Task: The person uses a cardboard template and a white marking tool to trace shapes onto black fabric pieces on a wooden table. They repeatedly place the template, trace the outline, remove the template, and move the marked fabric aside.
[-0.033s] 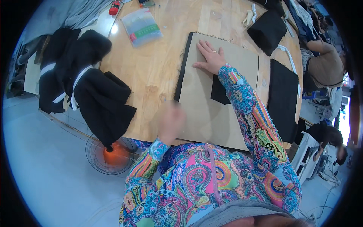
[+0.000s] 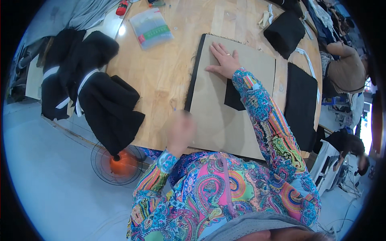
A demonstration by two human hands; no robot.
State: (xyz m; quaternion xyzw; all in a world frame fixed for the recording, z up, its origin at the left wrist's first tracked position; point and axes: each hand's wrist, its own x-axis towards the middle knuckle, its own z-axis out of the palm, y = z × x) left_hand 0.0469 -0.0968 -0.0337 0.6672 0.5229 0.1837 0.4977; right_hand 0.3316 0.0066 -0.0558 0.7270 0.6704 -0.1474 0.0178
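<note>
1. The right hand [image 2: 223,63] lies flat, palm down, on the upper part of a greyish-beige board [image 2: 215,120]; its fingers are spread apart, and it grips nothing. A ring shows on one finger.
2. The left hand [image 2: 181,130] is at the lower left edge of the board. It is blurred, with a small dark patch at its far end, so I cannot tell whether its fingers are together or clamped on something.
3. The board lies on the desk [image 2: 229,20], in front of the person, reaching close to the near edge.
4. Under it is a black cloth [image 2: 194,76], which shows as a strip along the left side, with frayed threads at its edge.
5. A dark angular patch [image 2: 234,97] shows within the board, partly covered by the right forearm; whether it is an opening or a separate piece, I cannot tell.
6. To the right of the board lies a folded black piece [image 2: 300,106]; a black bundle [image 2: 284,34] is farther up, and a white strip [image 2: 309,62] runs nearby.
7. Beyond the board, to the upper left, lies a clear packet [image 2: 150,26] with a green band.
8. Black garments [image 2: 108,94] tied with white bands are at the desk's left, above an orange-centred fan [image 2: 122,164].
</note>
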